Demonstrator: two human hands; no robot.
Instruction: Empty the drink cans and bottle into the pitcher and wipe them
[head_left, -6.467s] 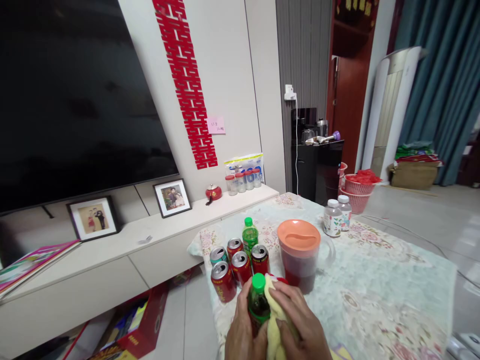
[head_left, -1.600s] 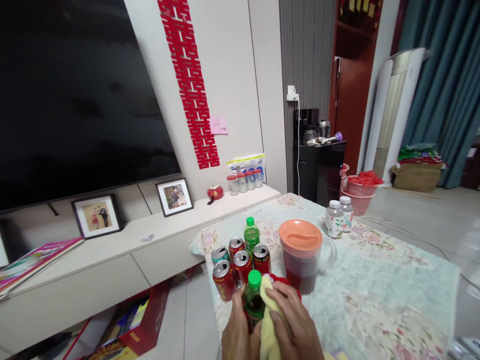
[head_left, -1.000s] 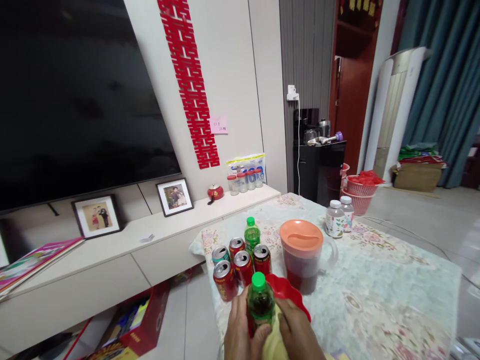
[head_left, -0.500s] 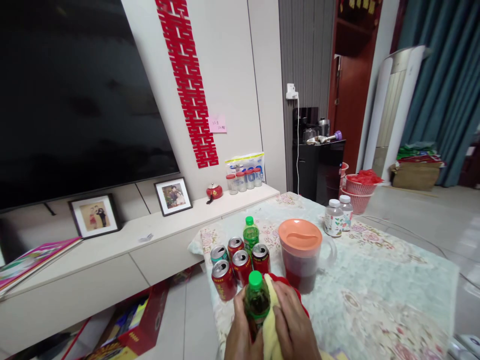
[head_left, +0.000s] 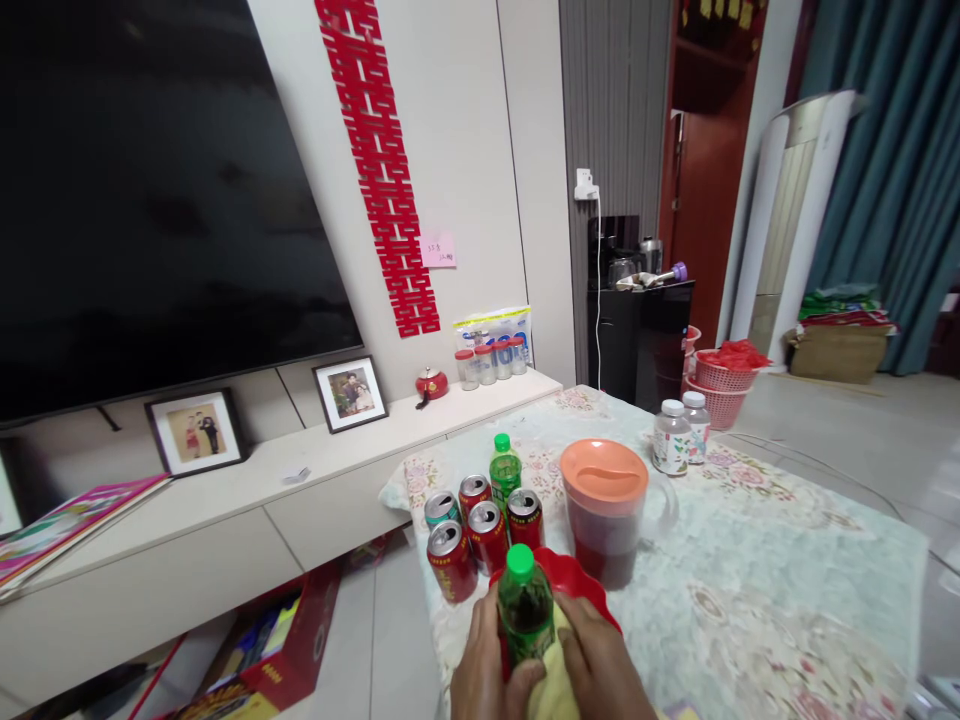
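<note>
A green-capped bottle point(head_left: 525, 608) with dark liquid stands nearly upright between my hands. My left hand point(head_left: 480, 665) is wrapped round its left side, thumb across the front. My right hand point(head_left: 604, 660) is closed on a yellow cloth point(head_left: 556, 683), pressing it against the bottle's right side. Behind them shows the scalloped rim of a red dish point(head_left: 581, 575), mostly covered by the hands and bottle. Just beyond are several opened drink cans point(head_left: 487, 537) and another green-capped bottle point(head_left: 505, 470). To the right stands a pitcher point(head_left: 606, 520) with an orange lid and dark red liquid.
Two white-capped jars point(head_left: 671, 440) stand at the far side of the table, on a floral tablecloth point(head_left: 757, 560). A low white cabinet point(head_left: 337, 490) on the left bears framed photos point(head_left: 351, 392) and red-lidded glass jars point(head_left: 484, 366). An open red box point(head_left: 300, 640) lies on the floor.
The yellow cloth has slid down the bottle, from beside the cap to below the shoulder. My right hand has moved lower with it, and more of the red dish shows.
</note>
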